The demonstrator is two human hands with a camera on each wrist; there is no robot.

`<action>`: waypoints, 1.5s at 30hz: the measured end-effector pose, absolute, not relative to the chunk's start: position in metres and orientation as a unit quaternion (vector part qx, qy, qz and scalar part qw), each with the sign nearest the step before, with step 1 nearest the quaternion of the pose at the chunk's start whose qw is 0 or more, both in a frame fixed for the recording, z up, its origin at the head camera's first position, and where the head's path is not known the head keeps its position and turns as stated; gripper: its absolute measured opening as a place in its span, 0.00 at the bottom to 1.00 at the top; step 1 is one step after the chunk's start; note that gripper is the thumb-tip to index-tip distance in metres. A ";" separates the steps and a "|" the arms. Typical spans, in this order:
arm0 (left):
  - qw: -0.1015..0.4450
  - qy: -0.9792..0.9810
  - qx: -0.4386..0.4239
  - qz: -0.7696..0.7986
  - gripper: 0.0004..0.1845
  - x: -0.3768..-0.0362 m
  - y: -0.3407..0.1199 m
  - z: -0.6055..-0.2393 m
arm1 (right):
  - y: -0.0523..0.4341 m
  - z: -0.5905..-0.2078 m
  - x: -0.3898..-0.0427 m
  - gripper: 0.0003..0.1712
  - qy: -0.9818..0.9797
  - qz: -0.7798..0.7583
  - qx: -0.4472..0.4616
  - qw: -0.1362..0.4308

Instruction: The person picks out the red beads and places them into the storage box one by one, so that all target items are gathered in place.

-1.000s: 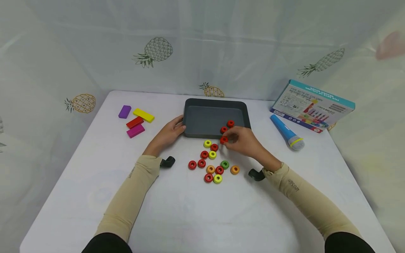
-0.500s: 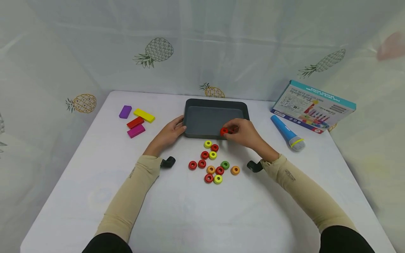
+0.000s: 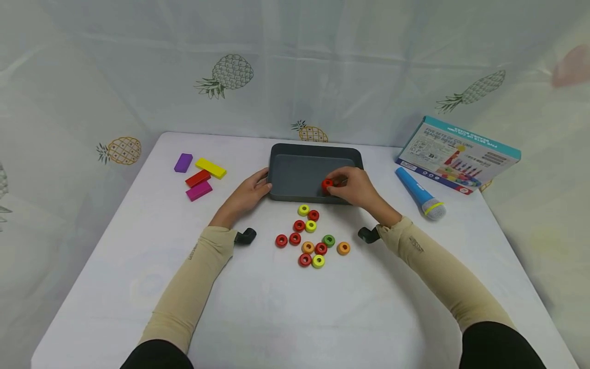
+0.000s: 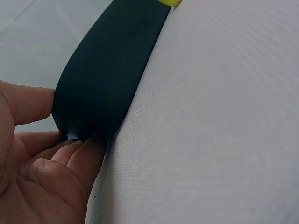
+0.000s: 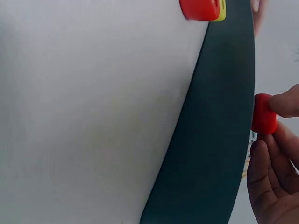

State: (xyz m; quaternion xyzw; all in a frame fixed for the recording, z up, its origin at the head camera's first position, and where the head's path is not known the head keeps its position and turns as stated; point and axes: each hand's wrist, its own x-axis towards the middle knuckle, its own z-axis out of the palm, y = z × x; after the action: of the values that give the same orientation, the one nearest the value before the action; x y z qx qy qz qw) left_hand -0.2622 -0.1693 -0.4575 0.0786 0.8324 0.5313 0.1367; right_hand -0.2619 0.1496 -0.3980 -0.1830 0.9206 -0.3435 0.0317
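pinching a red ring (image 3: 327, 184) over the grey tray (image 3: 295, 177), right hand (image 3: 352, 185); left hand (image 3: 246, 196) grips tray's corner.

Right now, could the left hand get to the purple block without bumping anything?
Probably yes. The left hand holds the tray's left corner, and the purple block lies farther left on bare table. The red, pink and yellow blocks sit close beside that path, so it might brush them.
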 end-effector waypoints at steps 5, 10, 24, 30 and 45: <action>0.133 0.836 0.081 0.527 0.35 -0.262 -0.170 -0.457 | 0.151 -0.401 -0.268 0.18 0.923 -0.344 -0.170 0.035; 0.136 0.837 0.072 0.525 0.35 -0.261 -0.169 -0.457 | 0.152 -0.407 -0.276 0.17 0.923 -0.348 -0.165 0.028; 0.140 0.838 0.069 0.524 0.35 -0.259 -0.168 -0.457 | 0.146 -0.413 -0.287 0.17 0.934 -0.323 -0.149 0.026; 0.136 0.839 0.071 0.522 0.35 -0.259 -0.169 -0.456 | 0.144 -0.416 -0.292 0.17 0.940 -0.308 -0.147 0.021; 0.140 0.837 0.075 0.524 0.35 -0.261 -0.169 -0.454 | 0.144 -0.419 -0.296 0.17 0.946 -0.287 -0.148 0.032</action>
State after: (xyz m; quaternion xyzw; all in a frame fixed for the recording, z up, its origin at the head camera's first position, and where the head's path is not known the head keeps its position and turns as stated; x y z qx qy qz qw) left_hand -0.2611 -0.1687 -0.4541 0.0751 0.8365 0.5243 0.1403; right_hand -0.2962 0.1443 -0.4195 -0.1476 0.9458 -0.2875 0.0325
